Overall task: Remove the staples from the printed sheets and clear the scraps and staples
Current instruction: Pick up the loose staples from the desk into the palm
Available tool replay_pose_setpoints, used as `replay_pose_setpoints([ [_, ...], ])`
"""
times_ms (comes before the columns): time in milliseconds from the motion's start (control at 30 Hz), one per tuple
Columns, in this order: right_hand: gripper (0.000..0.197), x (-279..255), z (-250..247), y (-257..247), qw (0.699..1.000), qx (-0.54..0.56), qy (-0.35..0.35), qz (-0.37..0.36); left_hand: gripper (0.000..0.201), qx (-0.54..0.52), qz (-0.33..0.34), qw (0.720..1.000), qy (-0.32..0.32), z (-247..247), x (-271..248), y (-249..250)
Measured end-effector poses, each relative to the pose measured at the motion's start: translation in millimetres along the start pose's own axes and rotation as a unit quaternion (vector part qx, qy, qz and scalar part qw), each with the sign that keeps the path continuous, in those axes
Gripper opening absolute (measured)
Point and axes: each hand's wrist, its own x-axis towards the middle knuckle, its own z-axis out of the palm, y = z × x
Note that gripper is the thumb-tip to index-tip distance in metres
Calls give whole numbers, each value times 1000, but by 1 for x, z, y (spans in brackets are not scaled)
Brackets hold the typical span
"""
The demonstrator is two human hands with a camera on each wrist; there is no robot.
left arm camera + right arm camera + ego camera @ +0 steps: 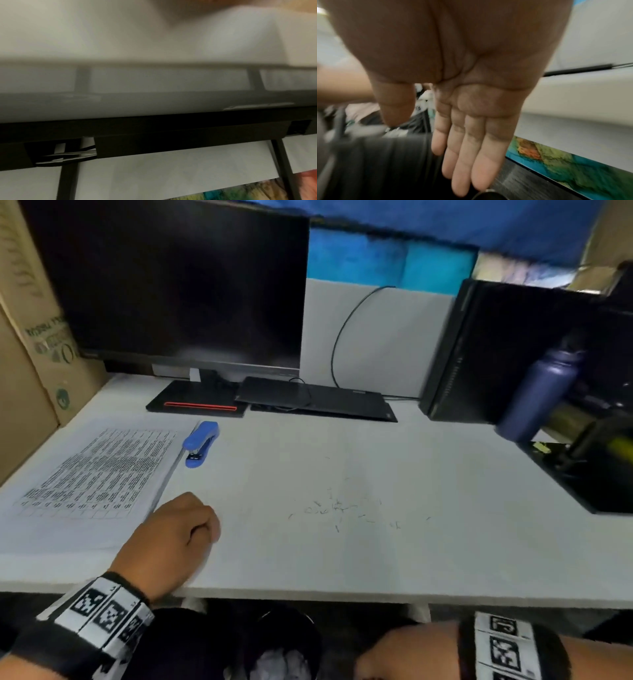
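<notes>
A stack of printed sheets lies flat at the left of the white desk. Beside its top right corner lies a blue stapler. Several loose staples are scattered over the middle of the desk. My left hand rests on the desk by the sheets' right edge, fingers curled into a fist; nothing shows in it. My right hand hangs below the desk's front edge. In the right wrist view the right hand is flat and empty, fingers straight and pointing down. The left wrist view is blurred and shows only the desk edge.
A dark bin with crumpled paper stands under the desk between my arms. At the back are a black monitor, a flat black laptop and a PC tower. A purple bottle and black tray stand right; cardboard boxes left.
</notes>
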Motion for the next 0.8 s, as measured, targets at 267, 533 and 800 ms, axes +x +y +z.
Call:
replay_pose_setpoints([
  [267,22,-72,-99,53,954,121,272,38,32,-42,11,999,25,-9,38,45],
  [533,84,-13,-139,88,911,-48,321,256,10,-185,-172,960,-123,-4,88,59],
  [800,96,37,-105,-4,958,-108,236,123,23,26,-71,997,-10,-11,114,56],
])
